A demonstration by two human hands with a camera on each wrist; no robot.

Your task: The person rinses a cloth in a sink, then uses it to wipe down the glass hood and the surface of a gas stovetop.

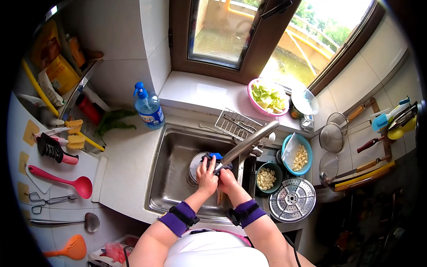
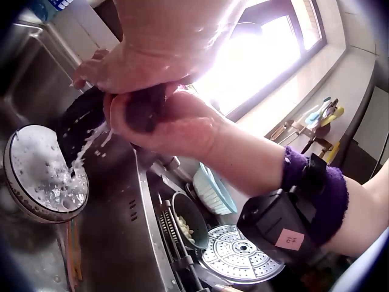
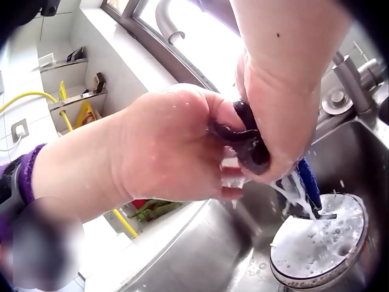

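Observation:
Over the sink [image 1: 173,187], my left hand [image 1: 207,181] and right hand [image 1: 228,181] come together on a wet, dark cloth [image 3: 246,137]. Part of the cloth is bunched between the two hands, with the left thumb against it in the right wrist view. The right hand [image 2: 170,125] grips it from the other side; its fingertips are partly hidden. A bright blue part [image 3: 309,182] hangs below the hands. Whitish water runs down from the cloth into a round bowl [image 2: 36,214] filled with foamy water. The faucet [image 1: 247,144] reaches over the hands.
Right of the sink are a green bowl [image 1: 279,178] and a blue bowl [image 1: 284,147] with peeled garlic-like cloves, and a perforated steamer plate [image 1: 292,200]. A wire rack [image 1: 231,127], a blue bottle [image 1: 149,109] and a pink bowl [image 1: 251,100] of leaves stand behind.

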